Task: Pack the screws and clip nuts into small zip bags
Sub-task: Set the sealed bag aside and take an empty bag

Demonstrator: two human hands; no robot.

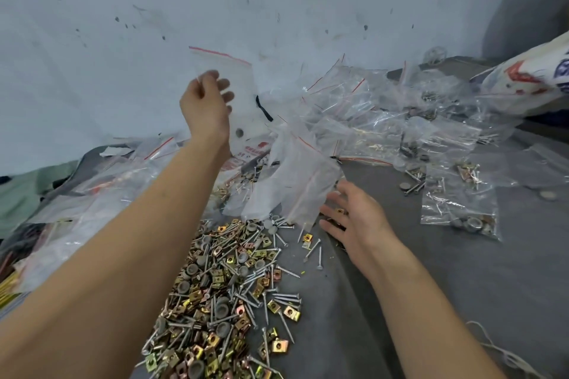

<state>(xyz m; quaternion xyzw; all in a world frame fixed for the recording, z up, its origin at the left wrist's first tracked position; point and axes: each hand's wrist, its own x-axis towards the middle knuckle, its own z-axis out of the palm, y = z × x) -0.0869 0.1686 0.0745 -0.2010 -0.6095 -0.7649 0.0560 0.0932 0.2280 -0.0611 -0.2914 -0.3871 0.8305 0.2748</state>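
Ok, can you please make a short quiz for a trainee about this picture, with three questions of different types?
1. True or false: the left hand holds a zip bag with a red strip, raised above the table.
2. Choose one. The right hand is: A) gripping a screw; B) open and spread, low over the grey cloth; C) out of view.
3. Fill the gap: the loose pile of screws and clip nuts lies ___ the two forearms.

Key: 1 true; 2 B; 3 between.
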